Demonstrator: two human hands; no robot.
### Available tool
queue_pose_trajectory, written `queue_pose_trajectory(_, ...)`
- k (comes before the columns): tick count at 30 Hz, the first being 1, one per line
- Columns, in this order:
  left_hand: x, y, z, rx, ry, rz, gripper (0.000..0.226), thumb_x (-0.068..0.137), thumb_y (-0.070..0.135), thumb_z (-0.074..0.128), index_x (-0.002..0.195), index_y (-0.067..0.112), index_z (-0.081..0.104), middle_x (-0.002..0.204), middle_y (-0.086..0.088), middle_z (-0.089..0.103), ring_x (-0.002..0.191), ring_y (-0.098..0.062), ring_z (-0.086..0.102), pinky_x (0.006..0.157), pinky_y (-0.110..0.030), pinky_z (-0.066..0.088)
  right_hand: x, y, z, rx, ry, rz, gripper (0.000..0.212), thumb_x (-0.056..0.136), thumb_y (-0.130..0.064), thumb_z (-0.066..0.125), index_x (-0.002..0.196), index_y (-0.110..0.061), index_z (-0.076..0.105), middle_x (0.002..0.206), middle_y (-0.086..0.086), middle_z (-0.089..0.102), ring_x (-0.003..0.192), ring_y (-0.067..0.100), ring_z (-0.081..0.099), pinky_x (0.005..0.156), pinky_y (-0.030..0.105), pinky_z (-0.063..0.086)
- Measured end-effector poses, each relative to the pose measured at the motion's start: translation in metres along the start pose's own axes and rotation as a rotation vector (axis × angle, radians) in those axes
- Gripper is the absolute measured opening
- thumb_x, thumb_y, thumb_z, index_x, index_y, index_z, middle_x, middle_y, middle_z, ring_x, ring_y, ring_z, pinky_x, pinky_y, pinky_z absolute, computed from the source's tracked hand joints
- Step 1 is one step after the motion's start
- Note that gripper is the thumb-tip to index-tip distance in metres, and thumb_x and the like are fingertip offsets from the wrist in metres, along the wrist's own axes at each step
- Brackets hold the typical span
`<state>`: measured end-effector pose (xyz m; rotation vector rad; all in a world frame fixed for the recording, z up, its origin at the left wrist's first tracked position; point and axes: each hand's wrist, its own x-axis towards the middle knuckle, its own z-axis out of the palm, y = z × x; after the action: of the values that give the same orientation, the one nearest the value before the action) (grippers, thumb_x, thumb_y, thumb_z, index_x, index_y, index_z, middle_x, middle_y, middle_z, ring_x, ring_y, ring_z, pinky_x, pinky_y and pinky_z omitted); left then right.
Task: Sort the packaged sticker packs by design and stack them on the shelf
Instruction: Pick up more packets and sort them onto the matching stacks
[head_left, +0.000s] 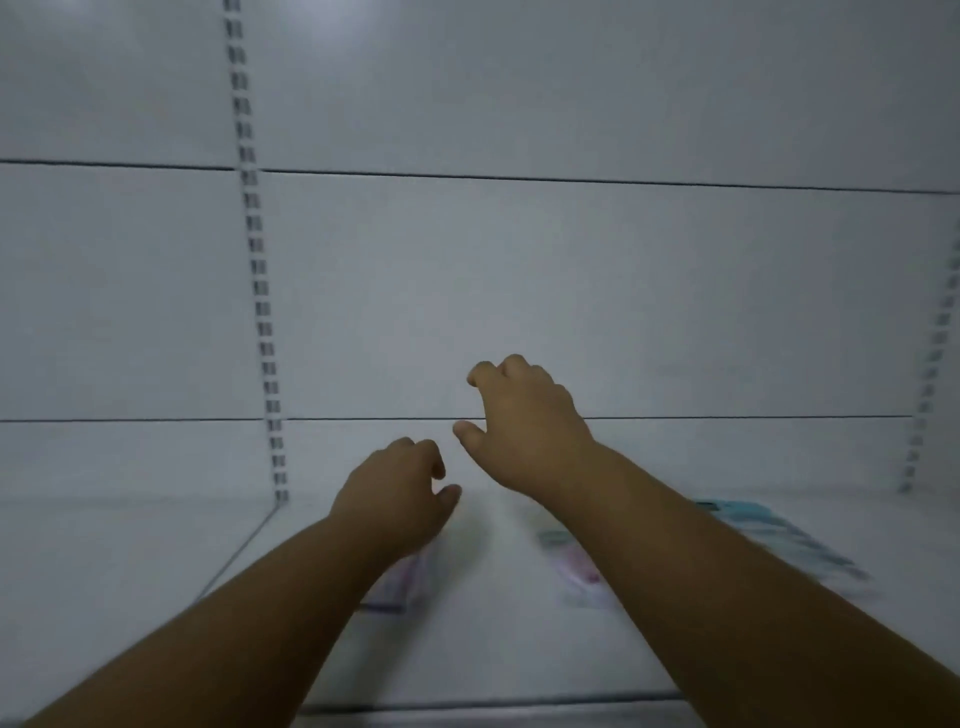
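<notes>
White shelf (156, 571), blurred, with three sticker stacks lying flat: a pink pack (402, 582) partly hidden under the left wrist, a pink-and-teal pack (574, 569) just left of the right forearm, a teal pack (779, 540) further right. Left hand (397, 496) and right hand (527, 421) both raised farther in than the packs, fingers loosely curled, grasping nothing, touching no pack.
</notes>
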<state>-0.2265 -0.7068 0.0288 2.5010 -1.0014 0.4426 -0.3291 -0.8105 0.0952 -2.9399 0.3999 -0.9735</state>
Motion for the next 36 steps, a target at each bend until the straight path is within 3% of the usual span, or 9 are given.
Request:
queue_pose_trajectory(8,-0.142,-0.238,-0.115,0.185,0.038,-0.236,0.034,0.087,0.051,0.058,0.111,0.025,0.059,0.106,0.004,0.062,0.091,-0.013,0.059,0.084,-0.032,0.054,0.005,-0.264,0.049,0.125,-0.087,-0.202,0.052,0.089,-0.047,0.055,0.132,-0.019,0.045,0.127,0.01,0.05,0.112,0.029,0.05,0.094,0.043,0.044)
queue_pose_trajectory(15,-0.19,-0.37,-0.17,0.194,0.053,-0.353,0.035,0.087,0.051,0.057,0.111,0.025,0.06,0.11,0.003,0.064,0.097,-0.016,0.06,0.087,-0.036,0.053,0.023,-0.411,0.077,0.188,-0.133,-0.279,0.052,0.089,-0.048,0.054,0.131,-0.019,0.046,0.127,0.01,0.05,0.113,0.03,0.05,0.094,0.044,0.043)
queue_pose_trajectory(28,-0.148,-0.555,-0.194,0.273,0.049,-0.453,0.033,0.091,0.046,0.051,0.112,0.023,0.058,0.113,-0.004,0.062,0.104,-0.025,0.058,0.088,-0.039,0.051,0.1,-0.538,0.16,0.207,-0.227,-0.286,0.049,0.089,-0.048,0.055,0.129,-0.02,0.048,0.126,0.009,0.052,0.114,0.03,0.052,0.094,0.043,0.046)
queue_pose_trajectory(32,-0.122,-0.596,-0.199,0.221,-0.065,-0.352,0.032,0.091,0.044,0.055,0.117,0.027,0.055,0.119,-0.002,0.062,0.106,-0.023,0.057,0.091,-0.039,0.05,0.108,-0.563,0.177,0.195,-0.226,-0.216,0.048,0.09,-0.047,0.055,0.129,-0.021,0.049,0.125,0.007,0.053,0.113,0.029,0.052,0.094,0.042,0.046)
queue_pose_trajectory(36,-0.089,-0.618,-0.199,0.213,-0.263,-0.252,0.047,0.088,0.052,0.056,0.127,0.026,0.051,0.127,-0.005,0.06,0.112,-0.025,0.056,0.097,-0.039,0.046,0.101,-0.567,0.192,0.145,-0.238,-0.074,0.047,0.09,-0.047,0.054,0.129,-0.022,0.05,0.126,0.006,0.054,0.112,0.027,0.053,0.094,0.043,0.046)
